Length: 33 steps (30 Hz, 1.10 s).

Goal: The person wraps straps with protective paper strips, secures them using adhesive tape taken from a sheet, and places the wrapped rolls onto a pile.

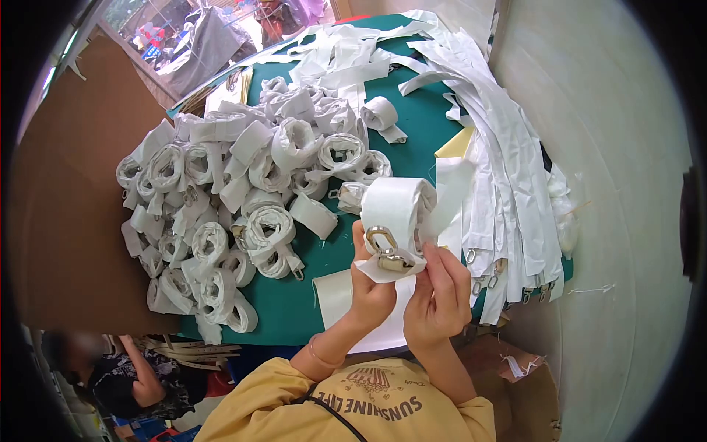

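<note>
In front of my chest, a white-wrapped strap (390, 197) is wound into a thick roll. A shiny metal clip (381, 239) hangs from its near end. My left hand (373, 293) grips the roll's left and lower side, thumb upright along it and some fingers hidden behind. My right hand (440, 298) pinches the lower right edge of the wrapping near the clip, its fingers pressed together. Just beyond the held roll, a smaller roll (352, 197) rests on the green table (420, 144).
A large heap of white rolls (210, 243) covers the table's left side. Long unrolled straps (508, 184) with metal clips drape along the right. Brown cardboard (81, 191) stands at left, a cardboard box (523, 383) at lower right. Another person (147, 379) is at lower left.
</note>
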Available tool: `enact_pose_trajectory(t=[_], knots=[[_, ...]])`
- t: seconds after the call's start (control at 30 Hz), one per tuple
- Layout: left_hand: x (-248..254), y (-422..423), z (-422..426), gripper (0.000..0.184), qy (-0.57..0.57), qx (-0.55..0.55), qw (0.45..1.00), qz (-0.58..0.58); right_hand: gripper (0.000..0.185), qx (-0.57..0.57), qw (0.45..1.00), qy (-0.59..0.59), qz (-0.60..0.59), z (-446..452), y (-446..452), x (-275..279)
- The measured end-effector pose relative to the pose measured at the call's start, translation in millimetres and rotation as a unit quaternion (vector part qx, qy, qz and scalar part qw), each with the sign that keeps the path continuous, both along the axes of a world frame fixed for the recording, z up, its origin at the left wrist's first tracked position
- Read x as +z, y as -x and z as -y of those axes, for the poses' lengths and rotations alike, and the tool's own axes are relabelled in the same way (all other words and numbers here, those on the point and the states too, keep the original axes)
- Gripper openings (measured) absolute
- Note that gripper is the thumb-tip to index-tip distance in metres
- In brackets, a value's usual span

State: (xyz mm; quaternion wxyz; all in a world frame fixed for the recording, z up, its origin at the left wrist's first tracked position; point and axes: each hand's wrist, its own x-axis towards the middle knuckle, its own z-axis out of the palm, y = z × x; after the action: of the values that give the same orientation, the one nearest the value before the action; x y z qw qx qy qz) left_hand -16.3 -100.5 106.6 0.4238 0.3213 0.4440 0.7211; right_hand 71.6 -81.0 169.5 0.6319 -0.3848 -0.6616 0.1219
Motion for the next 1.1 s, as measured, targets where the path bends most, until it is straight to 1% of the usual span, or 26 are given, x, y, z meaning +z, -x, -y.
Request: enact_pose_trajectory(t=[0.1,0.13,0.17,0.23,0.27,0.33,0.37,0.43,0.47,0.53,0.57,0.63,0.67,0.7,0.73,0.8,0.83,0.87,0.93,0.97,1.03,1.07,1.1], knots=[[16,6,5,0.037,0.027,-0.016,0.999,-0.029,0.028,0.027,0.999,0.018,0.006,6,-5,10],[25,4,5,0.038,0.02,-0.008,1.0,0.02,0.03,0.044,0.998,0.03,0.017,9,-7,13],[30,4,6,0.038,0.022,-0.01,1.0,0.016,0.03,0.042,0.999,0.032,0.013,11,-8,16],[35,5,5,0.036,-0.006,-0.014,0.998,0.067,0.033,0.072,0.995,0.073,-0.002,13,-10,20],[36,6,6,0.036,-0.005,-0.017,0.998,0.065,0.033,0.069,0.995,0.074,-0.005,14,-11,21],[38,8,8,0.031,-0.007,0.026,1.0,0.009,0.033,0.095,0.99,0.104,-0.006,15,-12,23],[38,9,10,0.031,-0.006,0.024,1.0,0.008,0.033,0.093,0.99,0.105,-0.007,15,-14,25],[37,12,14,0.027,-0.005,0.023,0.999,0.028,0.033,0.162,0.977,0.136,-0.011,11,-20,32],[40,13,16,0.027,-0.002,0.023,0.999,0.026,0.033,0.161,0.977,0.138,-0.013,9,-22,37],[48,14,15,0.026,0.006,-0.005,1.0,0.003,0.033,0.244,0.953,0.181,-0.004,2,-27,45],[46,15,13,0.025,-0.029,-0.009,0.998,-0.056,0.033,0.243,0.953,0.183,-0.004,-1,-29,45],[46,17,12,0.025,-0.019,-0.025,0.998,-0.045,0.031,0.264,0.945,0.174,0.083,-9,-35,44],[45,17,12,0.024,-0.009,-0.039,0.999,-0.033,0.031,0.262,0.945,0.175,0.084,-12,-37,45],[43,19,11,0.023,-0.016,-0.055,0.996,-0.07,0.031,0.251,0.947,0.154,0.13,-15,-39,47],[45,19,10,0.023,-0.017,-0.057,0.996,-0.068,0.031,0.239,0.946,0.132,0.176,-18,-40,48],[51,20,9,0.025,-0.024,-0.068,0.989,-0.128,0.033,0.237,0.949,0.118,0.171,-22,-41,46],[52,24,4,0.036,-0.05,-0.092,0.978,-0.182,0.034,0.237,0.952,0.101,0.162,-25,-41,44],[51,24,5,0.036,-0.051,-0.091,0.978,-0.18,0.034,0.238,0.952,0.1,0.165,-27,-40,41],[49,26,5,0.045,-0.02,-0.11,0.98,-0.164,0.038,0.207,0.968,0.032,0.14,-30,-37,34],[46,26,3,0.045,-0.021,-0.108,0.98,-0.164,0.038,0.208,0.967,0.03,0.141,-29,-36,33],[37,26,-6,0.05,-0.1,-0.092,0.973,-0.186,0.043,0.158,0.966,-0.046,0.2,-25,-37,30],[36,31,-7,0.054,-0.122,-0.116,0.963,-0.208,0.044,0.133,0.963,-0.072,0.223,-22,-39,27],[36,30,-9,0.054,-0.124,-0.115,0.963,-0.209,0.044,0.133,0.963,-0.075,0.223,-19,-39,26]])
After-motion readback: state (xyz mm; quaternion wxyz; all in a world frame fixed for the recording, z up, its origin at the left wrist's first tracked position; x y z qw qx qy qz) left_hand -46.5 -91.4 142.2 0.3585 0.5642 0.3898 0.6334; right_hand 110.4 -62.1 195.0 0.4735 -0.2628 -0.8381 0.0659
